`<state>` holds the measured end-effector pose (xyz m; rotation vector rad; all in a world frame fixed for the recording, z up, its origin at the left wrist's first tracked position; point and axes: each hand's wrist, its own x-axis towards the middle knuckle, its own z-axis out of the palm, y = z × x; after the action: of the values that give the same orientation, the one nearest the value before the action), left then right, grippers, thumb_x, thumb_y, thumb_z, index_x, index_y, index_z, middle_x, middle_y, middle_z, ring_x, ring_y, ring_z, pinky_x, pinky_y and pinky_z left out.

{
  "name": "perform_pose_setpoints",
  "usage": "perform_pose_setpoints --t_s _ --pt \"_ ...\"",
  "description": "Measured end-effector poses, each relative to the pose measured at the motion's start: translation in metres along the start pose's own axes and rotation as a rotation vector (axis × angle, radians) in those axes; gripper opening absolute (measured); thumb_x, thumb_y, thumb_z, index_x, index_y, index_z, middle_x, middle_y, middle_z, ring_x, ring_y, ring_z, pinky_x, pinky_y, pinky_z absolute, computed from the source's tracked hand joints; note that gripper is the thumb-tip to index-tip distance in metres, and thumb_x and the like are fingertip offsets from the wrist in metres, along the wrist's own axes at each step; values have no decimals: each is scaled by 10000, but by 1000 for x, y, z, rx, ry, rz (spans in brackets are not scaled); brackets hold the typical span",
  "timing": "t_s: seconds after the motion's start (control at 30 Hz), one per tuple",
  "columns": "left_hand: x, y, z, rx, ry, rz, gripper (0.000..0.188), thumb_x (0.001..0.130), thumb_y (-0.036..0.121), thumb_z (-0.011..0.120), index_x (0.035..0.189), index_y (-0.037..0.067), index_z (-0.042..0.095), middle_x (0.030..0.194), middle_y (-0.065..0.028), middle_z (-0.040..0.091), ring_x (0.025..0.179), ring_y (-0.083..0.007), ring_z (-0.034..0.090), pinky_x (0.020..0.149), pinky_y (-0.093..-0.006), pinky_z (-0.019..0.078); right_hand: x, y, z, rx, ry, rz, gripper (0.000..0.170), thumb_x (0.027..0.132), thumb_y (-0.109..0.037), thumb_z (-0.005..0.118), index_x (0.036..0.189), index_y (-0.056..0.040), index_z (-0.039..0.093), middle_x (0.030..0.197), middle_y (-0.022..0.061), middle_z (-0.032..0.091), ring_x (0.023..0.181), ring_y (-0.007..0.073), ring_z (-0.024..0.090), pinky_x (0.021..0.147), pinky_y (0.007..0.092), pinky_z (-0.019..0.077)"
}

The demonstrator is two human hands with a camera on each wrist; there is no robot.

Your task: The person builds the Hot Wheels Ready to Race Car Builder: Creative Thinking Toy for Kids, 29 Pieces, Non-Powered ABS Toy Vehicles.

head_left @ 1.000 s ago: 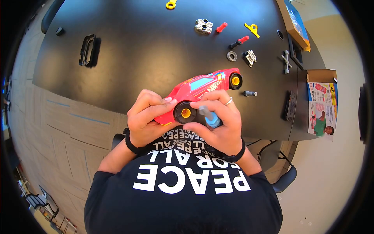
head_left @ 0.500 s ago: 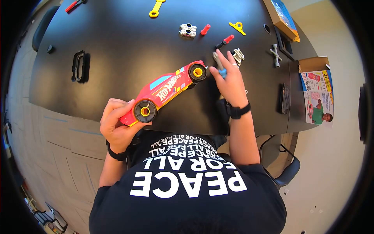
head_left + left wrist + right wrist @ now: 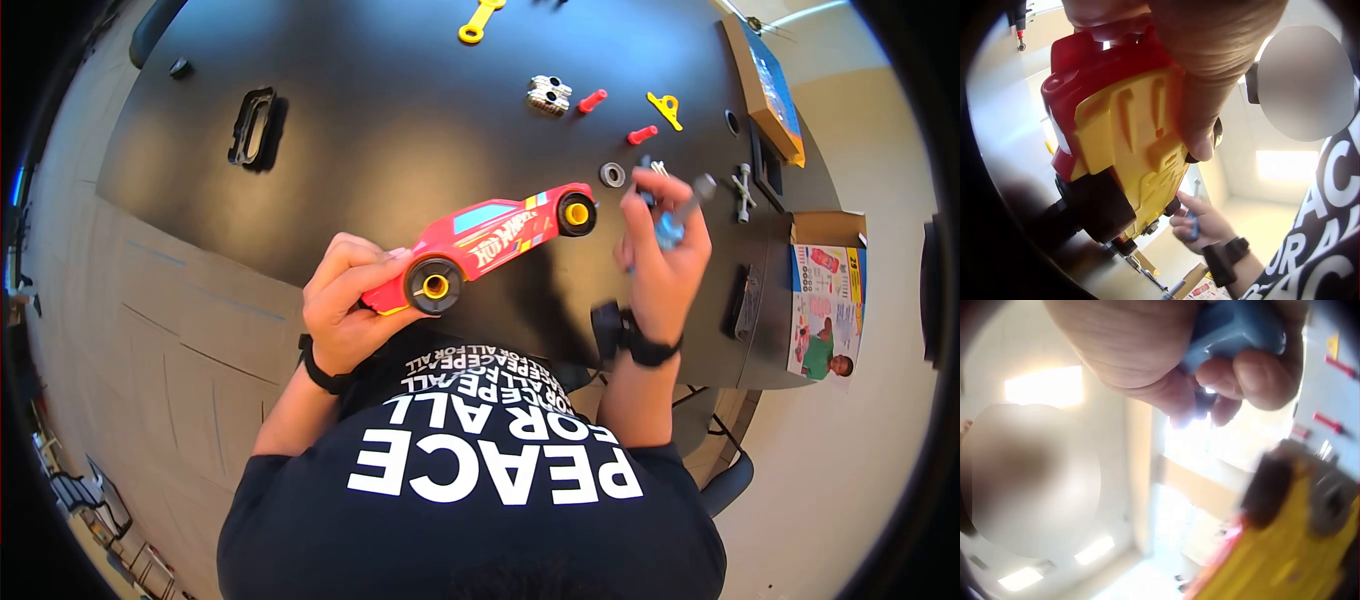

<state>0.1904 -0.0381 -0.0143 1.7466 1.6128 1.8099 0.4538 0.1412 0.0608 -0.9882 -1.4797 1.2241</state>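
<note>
My left hand (image 3: pixel 345 300) grips the rear end of a red toy car (image 3: pixel 490 235), thumb and fingers to either side of it above the table's near edge. Its black wheels (image 3: pixel 435 287) have yellow hubs. In the left wrist view the car's yellow underside (image 3: pixel 1141 137) shows, with the thumb lying along it. To the right of the car, my right hand (image 3: pixel 665 275) holds a blue-handled screwdriver (image 3: pixel 670 231), its grey shaft pointing up and right. Its thumb and fingertips also pinch a small dark piece (image 3: pixel 1205 400), mostly hidden by the fingers.
Two red bolts (image 3: pixel 593 101), a chrome engine piece (image 3: pixel 549 95), a grey ring (image 3: pixel 612 175) and yellow tools (image 3: pixel 664 111) lie on the black table (image 3: pixel 380 130). Further right are a grey cross-shaped wrench (image 3: pixel 744 193) and a printed box (image 3: pixel 828 300). A black frame (image 3: pixel 252 127) lies left.
My right hand left the car's rear wheel and reached over the parts, then drew back toward me with a dark piece. The black piece beside one red bolt is gone. My left hand keeps the car.
</note>
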Motion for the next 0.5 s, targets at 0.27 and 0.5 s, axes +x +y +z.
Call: perform_pose_setpoints --t_s 0.27,0.5 --pt "5 7 22 13 -31 86 547 666 77 1045 1161 20 820 995 -76 732 897 -257 695 794 -362 612 -48 -39 43 64 -693 161 275 1014 -88 815 1224 80 758 831 71 763 609 66 645 567 220 466" --pt "3 13 25 1 -54 59 572 673 104 1046 1192 46 816 1039 -81 750 904 -263 703 814 -372 600 -49 -47 32 -290 -685 92 561 922 -139 914 1377 -32 604 906 61 682 733 154 631 701 311 501"
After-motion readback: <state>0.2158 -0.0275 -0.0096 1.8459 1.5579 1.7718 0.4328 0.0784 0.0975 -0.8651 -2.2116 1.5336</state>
